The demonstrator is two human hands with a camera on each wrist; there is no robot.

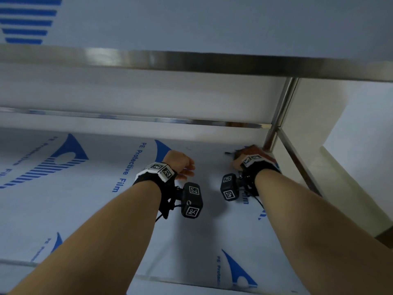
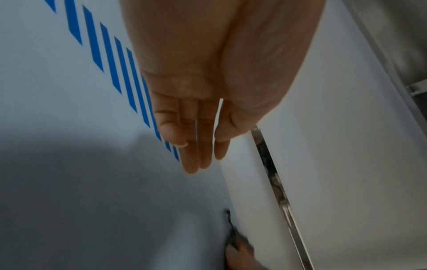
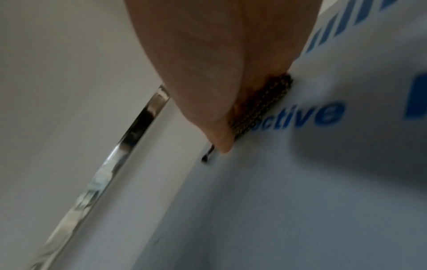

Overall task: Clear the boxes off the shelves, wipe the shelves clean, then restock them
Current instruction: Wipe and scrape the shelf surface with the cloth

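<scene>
The shelf (image 1: pixel 89 213) is covered in white protective film with blue print, and no boxes are in view. My right hand (image 1: pixel 236 162) holds a dark brownish woven cloth (image 1: pixel 255 150) down on the film in the shelf's back right corner, beside the steel post (image 1: pixel 281 107). In the right wrist view the folded cloth (image 3: pixel 261 107) lies squeezed between my right hand (image 3: pixel 208 82) and the shelf (image 3: pixel 300 201); the fingers are hidden. My left hand (image 1: pixel 183 165) hovers over the middle of the shelf holding nothing. Its fingers (image 2: pixel 194 146) are straight and together above the film (image 2: pixel 69 164).
The steel front edge of the upper shelf (image 1: pixel 191 62) runs across just above my hands. A low steel rail (image 1: pixel 148 119) lines the back of the shelf against the white wall (image 1: pixel 138 96). To the right of the post is a pale wall (image 1: pixel 361 128).
</scene>
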